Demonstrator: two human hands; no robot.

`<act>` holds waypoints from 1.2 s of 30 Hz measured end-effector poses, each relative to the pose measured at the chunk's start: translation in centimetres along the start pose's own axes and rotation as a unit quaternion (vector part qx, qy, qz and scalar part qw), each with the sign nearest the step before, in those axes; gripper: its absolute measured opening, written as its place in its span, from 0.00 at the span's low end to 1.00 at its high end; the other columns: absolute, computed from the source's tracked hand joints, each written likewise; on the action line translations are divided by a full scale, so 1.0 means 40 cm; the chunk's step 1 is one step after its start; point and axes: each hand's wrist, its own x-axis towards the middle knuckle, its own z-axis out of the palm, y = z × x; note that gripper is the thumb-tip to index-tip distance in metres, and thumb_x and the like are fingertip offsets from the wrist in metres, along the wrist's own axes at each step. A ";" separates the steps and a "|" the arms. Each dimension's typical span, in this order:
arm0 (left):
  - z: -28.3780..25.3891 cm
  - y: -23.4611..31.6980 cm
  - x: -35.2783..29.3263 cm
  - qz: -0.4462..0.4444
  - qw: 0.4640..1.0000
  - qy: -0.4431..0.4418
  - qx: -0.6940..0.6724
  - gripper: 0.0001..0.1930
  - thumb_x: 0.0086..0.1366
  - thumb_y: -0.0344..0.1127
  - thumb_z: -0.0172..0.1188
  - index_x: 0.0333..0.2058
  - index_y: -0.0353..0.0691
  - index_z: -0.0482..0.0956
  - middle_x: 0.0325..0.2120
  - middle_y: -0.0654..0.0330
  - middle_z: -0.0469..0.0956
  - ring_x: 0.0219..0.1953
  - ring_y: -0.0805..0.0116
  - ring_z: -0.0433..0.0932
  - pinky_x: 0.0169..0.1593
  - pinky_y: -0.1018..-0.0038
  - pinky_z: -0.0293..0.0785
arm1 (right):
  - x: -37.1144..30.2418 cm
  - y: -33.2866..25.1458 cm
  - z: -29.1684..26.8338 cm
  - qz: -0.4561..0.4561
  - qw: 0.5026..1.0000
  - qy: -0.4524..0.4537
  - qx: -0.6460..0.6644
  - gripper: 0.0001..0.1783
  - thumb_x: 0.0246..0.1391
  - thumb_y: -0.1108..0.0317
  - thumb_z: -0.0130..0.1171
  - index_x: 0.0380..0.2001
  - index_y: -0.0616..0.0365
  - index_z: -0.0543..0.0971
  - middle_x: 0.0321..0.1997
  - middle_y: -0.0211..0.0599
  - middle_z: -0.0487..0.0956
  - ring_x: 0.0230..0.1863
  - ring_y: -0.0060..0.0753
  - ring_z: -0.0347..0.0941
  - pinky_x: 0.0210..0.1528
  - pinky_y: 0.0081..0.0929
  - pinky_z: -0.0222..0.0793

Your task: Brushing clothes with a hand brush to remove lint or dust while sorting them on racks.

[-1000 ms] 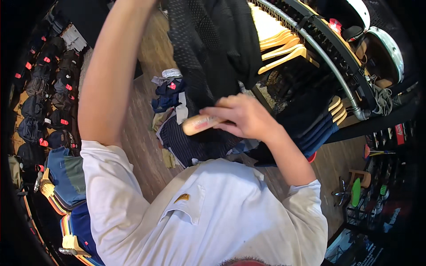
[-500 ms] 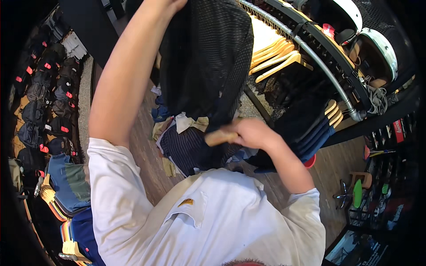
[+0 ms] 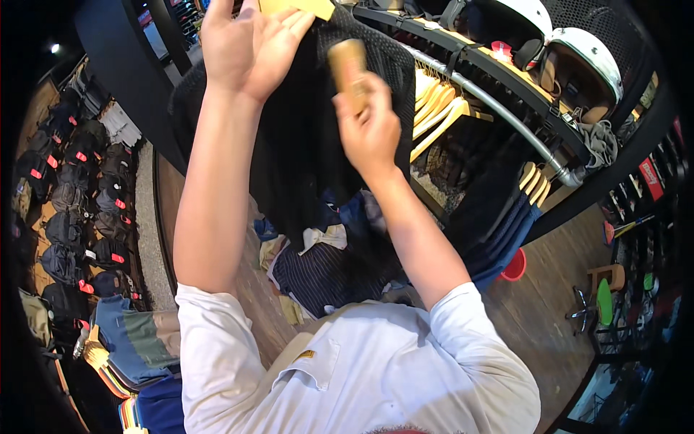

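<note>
A black garment (image 3: 300, 137) with a finely patterned mesh-like surface hangs in front of me at the top middle. My left hand (image 3: 246, 54) is raised at its upper left, palm showing and fingers stretched out against a flat yellow piece (image 3: 307, 7) at the picture's top edge. What that piece belongs to is cut off. In front of the garment, my right hand (image 3: 370, 126) is closed around a tan, wooden-looking block (image 3: 348, 64). Motion blurs the block, and its underside is hidden.
Folded and heaped clothes (image 3: 325, 267) lie below the garment. To the right runs a metal rail (image 3: 499, 108) with wooden hangers (image 3: 441, 108) and dark trousers (image 3: 499, 224). White helmets (image 3: 589, 61) sit on the shelf above. Caps (image 3: 72, 217) fill the left wall; a red bucket (image 3: 514, 265) stands on the floor.
My right hand has risen from low by the garment's hem to its upper part, carrying the tan block. The left hand has come lower into view, and the garment looks more spread out.
</note>
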 end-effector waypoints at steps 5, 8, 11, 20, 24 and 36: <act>-0.128 -0.039 -0.015 0.026 0.941 0.149 0.301 0.19 0.73 0.28 0.69 0.59 0.28 0.78 0.53 0.52 0.86 0.56 0.61 0.87 0.65 0.69 0.83 | 0.072 -0.033 0.025 -0.083 0.988 -0.085 -0.099 0.27 0.67 0.56 0.72 0.62 0.54 0.75 0.33 0.33 0.84 0.25 0.25 0.75 0.31 0.30 0.74; -0.153 -0.014 -0.005 0.020 0.938 0.164 0.303 0.22 0.70 0.22 0.71 0.59 0.31 0.74 0.51 0.52 0.86 0.53 0.60 0.89 0.62 0.68 0.88 | 0.112 -0.031 0.003 -0.099 0.995 0.000 -0.024 0.26 0.67 0.57 0.73 0.61 0.55 0.76 0.34 0.33 0.86 0.27 0.26 0.77 0.33 0.29 0.75; -0.124 0.037 0.001 -0.027 0.871 0.147 0.468 0.16 0.74 0.36 0.72 0.53 0.35 0.81 0.36 0.62 0.87 0.36 0.74 0.86 0.40 0.80 0.83 | 0.154 -0.005 -0.017 -0.152 0.988 0.015 0.005 0.26 0.68 0.59 0.72 0.62 0.58 0.76 0.38 0.34 0.87 0.34 0.26 0.79 0.40 0.26 0.76; -0.115 0.015 -0.030 0.027 0.776 0.015 0.630 0.20 0.83 0.54 0.58 0.51 0.43 0.83 0.39 0.69 0.81 0.40 0.83 0.74 0.45 0.81 0.70 | 0.020 -0.019 -0.059 -0.099 0.993 -0.027 0.060 0.27 0.66 0.64 0.74 0.64 0.59 0.79 0.48 0.38 0.87 0.41 0.20 0.81 0.40 0.23 0.75; -0.059 0.001 -0.076 -0.116 0.832 0.069 0.539 0.22 0.84 0.55 0.54 0.60 0.44 0.79 0.47 0.66 0.84 0.46 0.82 0.77 0.46 0.80 0.72 | 0.016 0.016 -0.048 -0.037 0.997 0.041 0.061 0.28 0.63 0.63 0.75 0.63 0.60 0.81 0.50 0.45 0.88 0.44 0.38 0.89 0.43 0.34 0.83; -0.080 0.040 -0.111 -0.158 0.910 0.183 0.337 0.26 0.83 0.50 0.59 0.65 0.32 0.79 0.55 0.54 0.86 0.54 0.68 0.86 0.59 0.69 0.82 | -0.052 -0.056 -0.086 -0.226 0.958 -0.165 -0.069 0.26 0.68 0.67 0.71 0.66 0.62 0.77 0.57 0.41 0.87 0.50 0.44 0.89 0.51 0.36 0.85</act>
